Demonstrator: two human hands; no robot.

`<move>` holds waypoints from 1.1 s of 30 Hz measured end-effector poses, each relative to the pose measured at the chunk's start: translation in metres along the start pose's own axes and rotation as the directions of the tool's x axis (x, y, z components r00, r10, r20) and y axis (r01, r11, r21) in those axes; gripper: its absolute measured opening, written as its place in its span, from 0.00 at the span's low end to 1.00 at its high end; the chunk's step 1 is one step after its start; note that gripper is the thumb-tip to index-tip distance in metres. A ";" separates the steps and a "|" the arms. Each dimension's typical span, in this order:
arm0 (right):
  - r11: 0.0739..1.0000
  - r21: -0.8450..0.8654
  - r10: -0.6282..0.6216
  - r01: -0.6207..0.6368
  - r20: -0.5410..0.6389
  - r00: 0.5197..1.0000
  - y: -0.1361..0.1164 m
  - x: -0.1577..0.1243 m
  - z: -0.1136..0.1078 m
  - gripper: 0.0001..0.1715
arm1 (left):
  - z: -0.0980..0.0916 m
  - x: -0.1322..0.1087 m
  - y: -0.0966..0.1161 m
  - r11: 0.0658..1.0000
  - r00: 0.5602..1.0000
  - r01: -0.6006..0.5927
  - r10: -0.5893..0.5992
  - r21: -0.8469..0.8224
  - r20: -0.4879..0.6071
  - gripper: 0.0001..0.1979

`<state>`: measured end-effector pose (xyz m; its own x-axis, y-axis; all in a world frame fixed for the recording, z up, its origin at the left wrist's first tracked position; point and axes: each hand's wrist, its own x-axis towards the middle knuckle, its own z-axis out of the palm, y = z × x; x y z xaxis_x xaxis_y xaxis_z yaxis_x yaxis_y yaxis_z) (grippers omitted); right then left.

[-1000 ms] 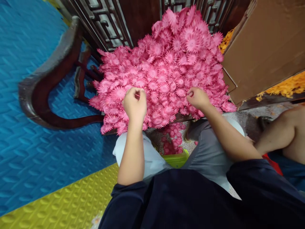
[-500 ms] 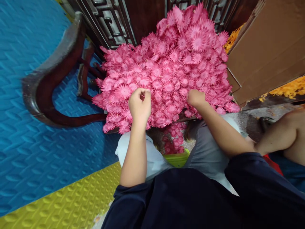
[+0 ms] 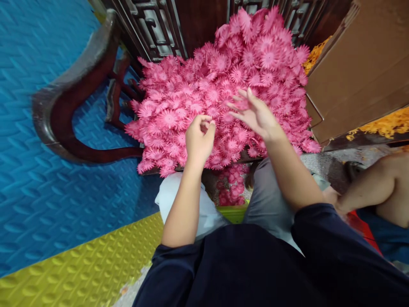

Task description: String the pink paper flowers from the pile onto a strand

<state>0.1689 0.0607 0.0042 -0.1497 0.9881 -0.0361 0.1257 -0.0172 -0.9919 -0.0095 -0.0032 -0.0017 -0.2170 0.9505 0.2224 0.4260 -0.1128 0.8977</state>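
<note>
A large heap of pink artificial flower heads (image 3: 220, 64) covers a dark wooden seat in front of me. My left hand (image 3: 200, 138) hovers over the heap's near side, thumb and forefinger curled together in a pinch; whatever may be between the fingertips is too small to make out. To its right, my right hand (image 3: 255, 115) is open above the flowers, palm turned to the left and fingers spread, with nothing visible in it. Between my knees, more pink flowers (image 3: 232, 183) lie low down by a yellow-green container edge (image 3: 234, 213).
The dark wooden armrest (image 3: 54, 123) curves out at left over blue matting (image 3: 105, 204). A cardboard box (image 3: 358, 76) stands at right, with orange-yellow pieces (image 3: 386, 125) around it. Another person's bare arm and knee (image 3: 373, 183) are close on my right.
My right hand has lifted from the flowers, moved slightly left and opened out of a closed shape. My left hand has shifted a little right, still pinched.
</note>
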 end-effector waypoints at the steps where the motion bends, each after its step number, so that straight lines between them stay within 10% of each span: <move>1: 1.000 -0.003 -0.019 0.020 0.054 0.998 -0.002 0.003 0.013 0.30 | 0.001 0.001 0.000 1.000 0.999 0.006 -0.006 -0.012 -0.042 0.05; 5: 0.966 -0.241 -0.086 0.098 0.058 0.995 -0.001 0.016 0.047 0.30 | -0.002 0.006 -0.004 0.999 0.977 0.009 -0.018 -0.041 -0.211 0.05; 10: 0.655 -0.752 -0.185 -0.072 -0.252 0.950 0.013 0.025 0.012 0.25 | -0.005 0.006 -0.005 0.999 0.985 0.025 -0.030 -0.029 -0.173 0.03; 14: 0.572 -0.813 0.010 -0.110 -0.128 0.992 0.029 0.026 -0.021 0.23 | -0.004 0.004 -0.004 1.000 0.987 0.027 -0.026 0.000 -0.160 0.05; 20: 0.440 -0.897 -0.015 -0.047 -0.059 0.998 0.038 0.022 -0.013 0.34 | 0.001 0.003 -0.004 0.999 0.991 0.039 -0.039 0.002 -0.129 0.05; 27: 0.427 -0.903 -0.060 -0.034 -0.066 0.996 0.032 0.025 -0.017 0.19 | 0.004 0.003 -0.002 1.000 0.993 0.029 -0.030 -0.009 -0.112 0.05; 33: 0.613 -0.788 -0.280 0.060 -0.147 0.949 0.004 0.011 -0.024 0.16 | 0.007 0.004 -0.005 0.999 0.997 0.012 -0.015 -0.035 -0.073 0.05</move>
<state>0.1917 0.0749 0.0025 -0.0333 0.9645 0.2618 0.8405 0.1688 -0.5148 -0.0064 0.0031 -0.0079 -0.2867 0.9284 0.2363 0.3923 -0.1113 0.9131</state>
